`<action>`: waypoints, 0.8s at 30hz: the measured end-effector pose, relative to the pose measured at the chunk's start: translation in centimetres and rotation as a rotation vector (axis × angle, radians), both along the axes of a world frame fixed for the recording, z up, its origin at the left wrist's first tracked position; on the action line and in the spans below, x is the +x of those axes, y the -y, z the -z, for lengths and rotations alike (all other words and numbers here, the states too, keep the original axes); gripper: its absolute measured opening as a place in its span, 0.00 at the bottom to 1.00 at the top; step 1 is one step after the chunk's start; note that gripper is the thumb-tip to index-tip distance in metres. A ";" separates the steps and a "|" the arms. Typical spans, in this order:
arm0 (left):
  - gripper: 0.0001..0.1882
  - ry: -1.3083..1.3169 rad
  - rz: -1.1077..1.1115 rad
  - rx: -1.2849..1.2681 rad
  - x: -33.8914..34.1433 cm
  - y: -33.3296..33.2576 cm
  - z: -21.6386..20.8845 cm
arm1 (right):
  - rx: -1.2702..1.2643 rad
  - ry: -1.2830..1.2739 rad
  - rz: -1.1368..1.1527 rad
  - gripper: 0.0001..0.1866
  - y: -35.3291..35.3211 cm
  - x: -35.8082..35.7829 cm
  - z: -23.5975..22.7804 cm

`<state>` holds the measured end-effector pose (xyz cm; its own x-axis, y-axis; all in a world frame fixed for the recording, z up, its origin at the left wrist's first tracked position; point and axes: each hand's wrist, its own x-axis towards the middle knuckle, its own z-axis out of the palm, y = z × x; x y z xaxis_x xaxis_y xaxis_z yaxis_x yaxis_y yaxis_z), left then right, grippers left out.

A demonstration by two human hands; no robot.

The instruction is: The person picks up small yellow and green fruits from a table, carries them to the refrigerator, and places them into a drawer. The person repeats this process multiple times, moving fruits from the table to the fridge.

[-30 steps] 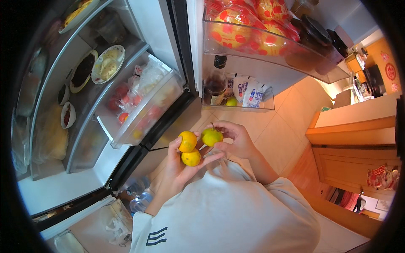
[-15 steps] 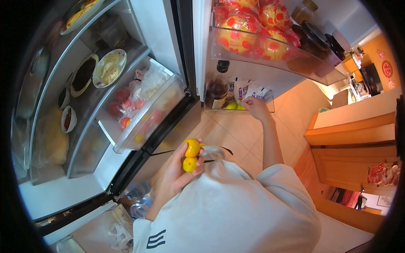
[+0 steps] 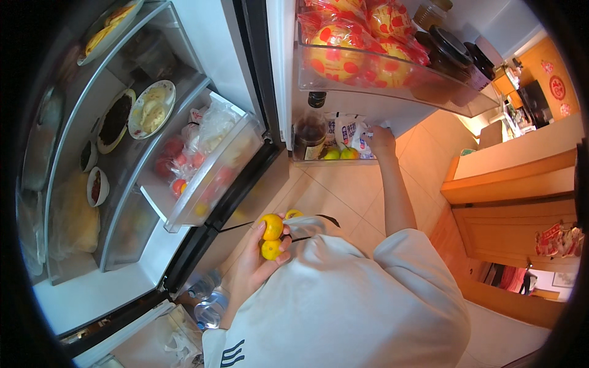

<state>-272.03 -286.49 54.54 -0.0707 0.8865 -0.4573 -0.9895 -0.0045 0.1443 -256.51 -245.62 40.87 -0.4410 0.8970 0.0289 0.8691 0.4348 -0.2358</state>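
Note:
My left hand (image 3: pixel 250 262) is wrapped round two yellow-orange citrus fruits, an upper mandarin (image 3: pixel 270 226) and a lower mandarin (image 3: pixel 270 249), in front of my shirt. Just past them, part of another yellow fruit (image 3: pixel 294 214) shows by the edge of pale cloth. My right arm reaches to the low door bin (image 3: pixel 334 162) of the open fridge. There my right hand (image 3: pixel 383 142) is closed at the right end of some white printed packets (image 3: pixel 350 131), its fingertips partly hidden. A green fruit (image 3: pixel 332 153) and a yellow-green fruit (image 3: pixel 349 153) lie beside the packets.
A dark bottle (image 3: pixel 311 132) stands at the bin's left. Above, a door shelf (image 3: pixel 368 83) holds red-and-yellow wrapped fruits and jars. On the left are a pulled-out drawer (image 3: pixel 208 178) with bagged fruit and shelves with a plate (image 3: pixel 153 107) and bowls. Plastic bottles (image 3: pixel 210 308) stand low down.
My right hand has moved right, from over the fruits to the packets' right end, uncovering the yellow-green fruit. My left hand still holds the mandarins. The view has shifted slightly.

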 end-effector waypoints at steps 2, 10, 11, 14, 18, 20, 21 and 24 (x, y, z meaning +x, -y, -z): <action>0.20 0.007 0.002 -0.013 -0.1 0.0 0.1 | 0.052 -0.022 0.063 0.18 -0.5 -0.3 0.5; 0.19 0.045 -0.023 -0.023 0.1 0.1 0.3 | 0.178 -0.092 -0.012 0.15 -0.7 -0.2 0.7; 0.19 0.056 -0.027 -0.033 0.2 0.2 0.3 | 0.215 -0.115 -0.105 0.14 -0.5 -0.3 0.4; 0.19 0.071 -0.034 -0.045 0.2 0.1 0.4 | 0.209 -0.122 -0.100 0.11 -0.1 -1.0 0.6; 0.21 0.095 -0.017 0.029 -0.1 0.3 1.1 | 0.290 -0.254 -0.070 0.08 -0.5 -0.9 0.4; 0.20 0.092 -0.034 0.019 -0.1 0.5 1.1 | 0.359 -0.380 -0.066 0.08 0.8 -1.2 -0.7; 0.20 0.091 -0.042 0.014 -0.2 0.6 1.1 | 0.321 -0.425 0.016 0.08 1.2 -1.3 -1.3; 0.20 0.078 -0.061 -0.005 -0.1 0.6 0.9 | 0.268 -0.528 0.163 0.09 2.0 -1.5 -1.9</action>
<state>-272.15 -287.11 53.69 -0.0883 0.8792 -0.4682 -0.9957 -0.0641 0.0673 -258.04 -247.65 42.78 -0.1640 0.8831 0.4395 0.7251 0.4100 -0.5533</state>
